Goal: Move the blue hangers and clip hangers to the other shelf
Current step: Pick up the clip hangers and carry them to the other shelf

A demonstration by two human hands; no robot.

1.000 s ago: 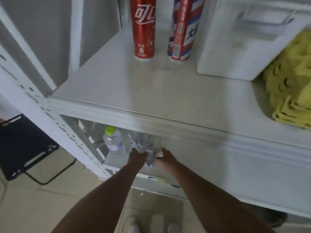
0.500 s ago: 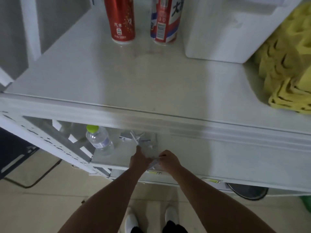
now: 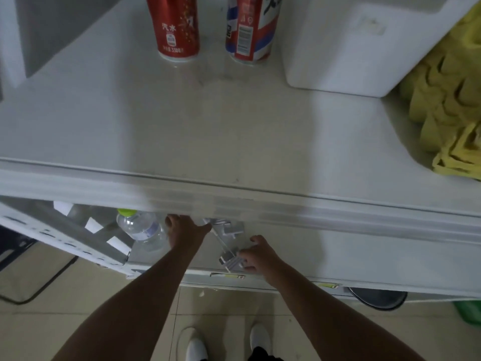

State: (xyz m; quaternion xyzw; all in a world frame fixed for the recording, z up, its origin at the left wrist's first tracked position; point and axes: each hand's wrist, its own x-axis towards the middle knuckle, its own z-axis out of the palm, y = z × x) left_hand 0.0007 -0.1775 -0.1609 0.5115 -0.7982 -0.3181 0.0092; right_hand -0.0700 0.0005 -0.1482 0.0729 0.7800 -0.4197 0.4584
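Two shelves fill the view: the upper shelf [image 3: 182,126] carries a white bin [image 3: 351,48], yellow cloths [image 3: 447,108] and two cans [image 3: 177,27], while the lower shelf [image 3: 325,251] holds a bottle [image 3: 140,226] and the clip hangers [image 3: 229,241]. Half a second ago both hands met at the clips; now they have spread apart. My left hand [image 3: 186,231] reaches deeper under the ledge, its grip hidden, and my right hand [image 3: 256,255] pinches a ribbed clip at the front edge, so lifting looks imminent.

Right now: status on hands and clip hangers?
Left hand reaching under upper shelf, grip unclear. Right hand pinching clip hangers on lower shelf. Water bottle beside left hand.
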